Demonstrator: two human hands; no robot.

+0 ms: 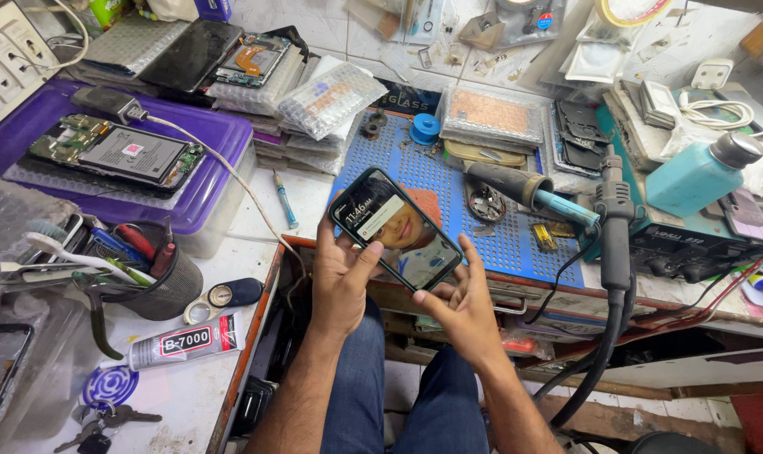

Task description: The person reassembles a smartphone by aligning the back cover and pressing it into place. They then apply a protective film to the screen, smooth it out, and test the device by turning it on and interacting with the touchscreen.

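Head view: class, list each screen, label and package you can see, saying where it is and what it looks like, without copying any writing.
Smartphone: held in left hand and right hand, lit screen.
Glue tube: lying on white bench left, silver, red-and-white label.
Opened phone: on purple box lid, black battery, small white-and-red sticker.
Bubble-wrap packets: stacked behind, clear.
Blue liquid bottle: right, teal, metal cap.
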